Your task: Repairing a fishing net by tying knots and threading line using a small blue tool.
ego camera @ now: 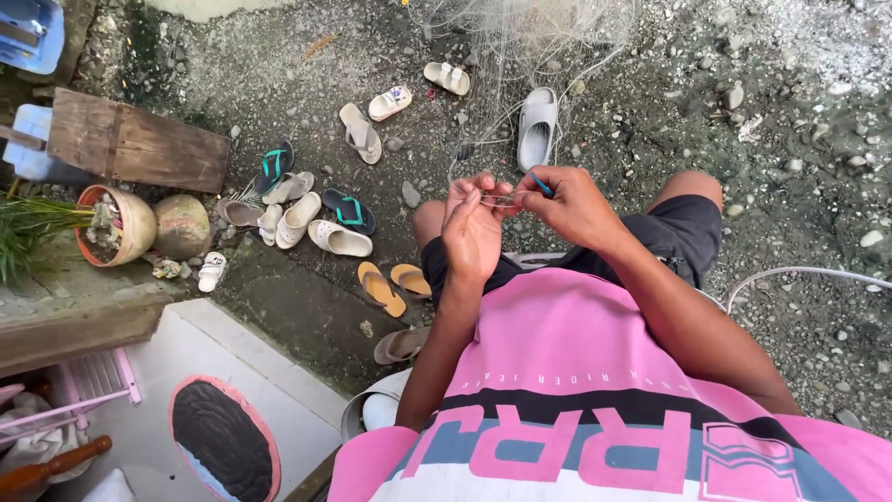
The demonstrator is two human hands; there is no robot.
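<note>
I sit looking down over my pink shirt and dark shorts. A pale fishing net (520, 46) hangs down from the top of the view to my hands. My left hand (472, 228) pinches fine strands of the net between thumb and fingers. My right hand (567, 204) grips a small blue netting needle (542, 184) and touches the same strands, close against the left hand's fingertips. Both hands are raised above my knees.
Several sandals and slippers (321, 218) lie scattered on the gravel ground ahead. A wooden board (139, 144), a clay pot with a plant (116, 226) and a round pot (181, 226) stand at left. A tiled step with an oval mat (223, 446) is lower left. A white hose (799, 274) curves at right.
</note>
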